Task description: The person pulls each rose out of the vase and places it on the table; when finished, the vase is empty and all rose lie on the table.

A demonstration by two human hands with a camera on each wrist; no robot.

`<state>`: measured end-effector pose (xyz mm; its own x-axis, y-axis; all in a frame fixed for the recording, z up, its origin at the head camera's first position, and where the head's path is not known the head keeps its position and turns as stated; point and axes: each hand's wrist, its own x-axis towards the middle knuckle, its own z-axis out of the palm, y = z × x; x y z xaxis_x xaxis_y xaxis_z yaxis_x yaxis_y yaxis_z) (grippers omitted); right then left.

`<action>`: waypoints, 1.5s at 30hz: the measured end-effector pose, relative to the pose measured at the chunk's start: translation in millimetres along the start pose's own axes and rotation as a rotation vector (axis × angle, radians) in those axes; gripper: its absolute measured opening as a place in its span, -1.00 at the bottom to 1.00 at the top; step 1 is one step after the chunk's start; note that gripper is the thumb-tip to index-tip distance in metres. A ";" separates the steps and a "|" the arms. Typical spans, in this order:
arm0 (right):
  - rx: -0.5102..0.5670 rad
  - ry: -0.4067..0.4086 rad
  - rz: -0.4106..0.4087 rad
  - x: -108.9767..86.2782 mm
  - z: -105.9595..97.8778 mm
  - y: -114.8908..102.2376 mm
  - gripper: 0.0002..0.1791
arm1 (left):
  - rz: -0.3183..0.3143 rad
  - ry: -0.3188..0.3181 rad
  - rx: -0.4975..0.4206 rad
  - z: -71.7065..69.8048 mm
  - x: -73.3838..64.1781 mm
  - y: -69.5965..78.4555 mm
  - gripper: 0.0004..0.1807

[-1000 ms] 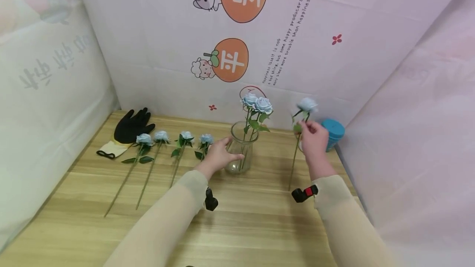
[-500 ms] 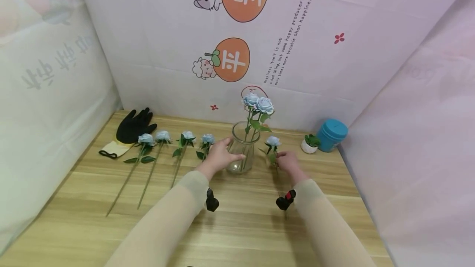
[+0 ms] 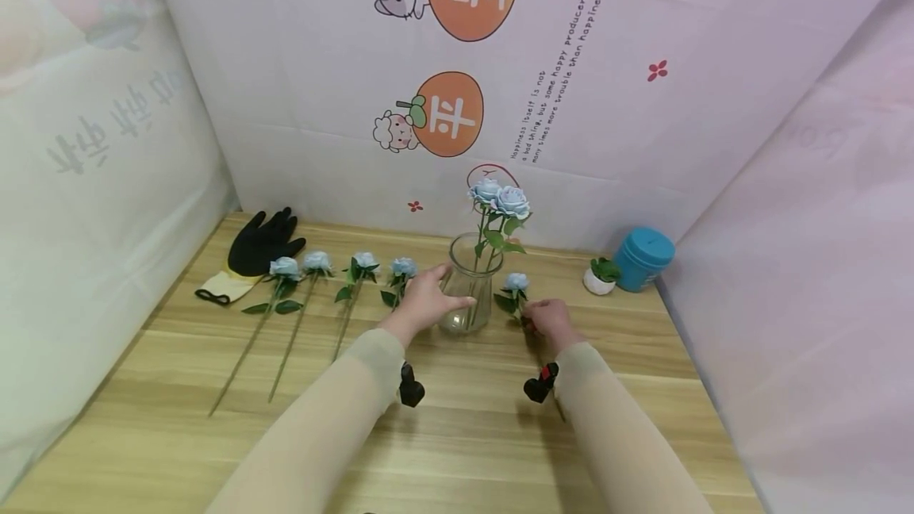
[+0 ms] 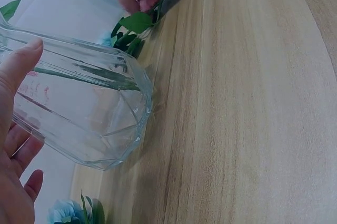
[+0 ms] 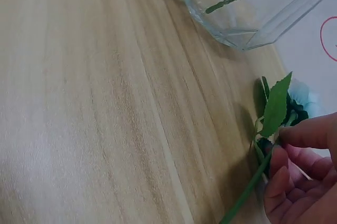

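My left hand (image 3: 424,304) holds the clear glass vase (image 3: 482,312) from its left side, thumb on the near face in the left wrist view. Two pale blue roses (image 3: 512,202) stand upright in the vase, their green stems visible through the glass. To the vase's right, my right hand (image 3: 551,318) pinches the stem of another blue rose (image 3: 516,282), just below its leaf (image 5: 276,105). This rose lies low over the tabletop, bloom pointing away and stem running toward me. Part of its stem is hidden by the right hand and wrist camera.
Several more blue roses (image 3: 317,262) lie in a row left of the vase on the wooden table (image 3: 457,450). A black and cream glove (image 3: 263,248) lies at the back left. A small potted plant (image 3: 601,276) and a blue tub (image 3: 643,258) stand at the back right.
My right hand has brought its rose from beside the blue tub, lowering it leftward to the table near the vase. The potted plant has come into view. My left hand stays on the vase.
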<state>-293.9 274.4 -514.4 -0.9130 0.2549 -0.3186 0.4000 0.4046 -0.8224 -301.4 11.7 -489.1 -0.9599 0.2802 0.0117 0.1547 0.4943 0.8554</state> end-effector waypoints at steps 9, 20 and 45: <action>0.304 0.050 -0.167 -16.9 -9.7 -70.8 -0.68 | -0.007 0.011 0.002 -1.8 -0.4 0.6 0.01; 0.266 -0.250 -0.293 -38.7 -10.0 -125.5 -0.42 | -0.008 0.014 0.001 -0.5 2.6 -0.8 0.02; 0.440 -0.040 -0.416 -64.9 -31.2 -160.2 -0.87 | -0.001 0.018 -0.012 0.6 -0.9 2.7 0.00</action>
<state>-296.1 220.4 -347.2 -0.9913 0.1165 0.0609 -0.0541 0.0603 -0.9967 -300.0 13.3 -487.1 -0.9641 0.2648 0.0206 0.1514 0.4842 0.8618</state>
